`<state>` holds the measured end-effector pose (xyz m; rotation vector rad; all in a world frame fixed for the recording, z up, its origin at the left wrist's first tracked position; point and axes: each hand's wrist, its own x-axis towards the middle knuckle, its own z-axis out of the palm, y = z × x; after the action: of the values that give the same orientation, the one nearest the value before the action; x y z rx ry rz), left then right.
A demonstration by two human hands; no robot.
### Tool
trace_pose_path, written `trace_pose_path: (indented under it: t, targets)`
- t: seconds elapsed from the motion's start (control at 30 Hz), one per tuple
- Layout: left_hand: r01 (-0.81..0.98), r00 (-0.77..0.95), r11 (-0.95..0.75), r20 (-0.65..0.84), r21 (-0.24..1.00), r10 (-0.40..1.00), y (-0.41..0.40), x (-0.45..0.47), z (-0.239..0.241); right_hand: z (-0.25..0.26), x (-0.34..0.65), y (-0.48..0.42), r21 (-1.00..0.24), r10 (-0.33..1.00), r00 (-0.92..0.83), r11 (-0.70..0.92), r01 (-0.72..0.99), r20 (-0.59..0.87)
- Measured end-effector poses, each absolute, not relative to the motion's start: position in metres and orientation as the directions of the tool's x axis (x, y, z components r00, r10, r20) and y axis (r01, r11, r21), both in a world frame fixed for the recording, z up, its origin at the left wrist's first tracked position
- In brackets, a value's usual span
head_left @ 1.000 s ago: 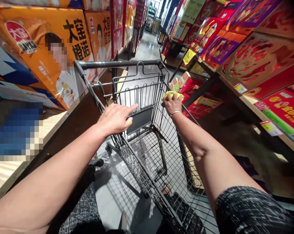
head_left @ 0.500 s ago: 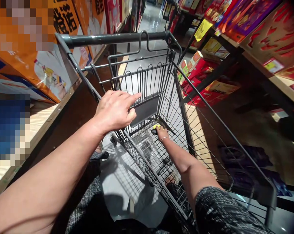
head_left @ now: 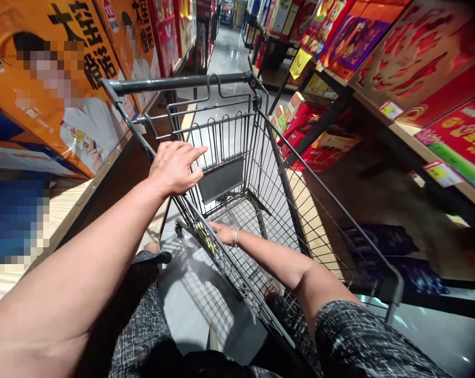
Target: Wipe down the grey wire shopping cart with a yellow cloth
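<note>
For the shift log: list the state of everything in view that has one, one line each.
shopping cart: upright, no goods in its basket.
left hand: palm down on the cart's left rim, fingers stretched.
yellow cloth: bunched against the wires.
right hand: inside the basket, pressing the yellow cloth to the left wall.
shelf boxes: closed, stacked on display.

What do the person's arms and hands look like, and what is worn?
Both forearms are bare. The right arm comes out of a short sleeve of black fabric flecked with white, and a thin silver bangle circles the wrist behind the right hand. The left arm shows no sleeve in view; the left hand wears no visible ring or watch.
</note>
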<state>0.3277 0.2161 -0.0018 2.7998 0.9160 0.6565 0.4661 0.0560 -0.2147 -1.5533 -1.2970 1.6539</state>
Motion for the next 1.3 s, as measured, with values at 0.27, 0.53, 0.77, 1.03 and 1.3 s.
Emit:
trace_pose_path:
  t: [0.27, 0.53, 0.77, 1.03, 1.3]
  targets:
    - [0.511, 0.667, -0.806, 0.453, 0.300, 0.591, 0.220, 0.335, 0.001, -0.134, 0.462, 0.094, -0.854, 0.988, -0.092, -0.056, 0.517, -0.120]
    - [0.327, 0.826, -0.906, 0.385, 0.269, 0.412, 0.174, 0.318, -0.015, -0.220, 0.516, 0.003, -0.218, 0.849, 0.195, -0.336, 0.916, -0.491]
    - [0.319, 0.780, -0.891, 0.446, 0.322, 0.440, 0.178, 0.328, -0.022, -0.181, 0.605, 0.002, 0.210, 0.776, 0.476, -0.427, 0.880, -0.414]
    - [0.294, 0.786, -0.903, 0.459, 0.312, 0.415, 0.178, 0.324, -0.021, -0.024, 0.652, 0.066, 0.464, 0.913, 0.394, -0.394, 0.793, 0.103]
    - [0.331, 0.723, -0.891, 0.522, 0.312, 0.452, 0.178, 0.329, -0.028, -0.121, 0.625, 0.021, 0.491, 0.854, 0.458, -0.298, 0.819, -0.245]
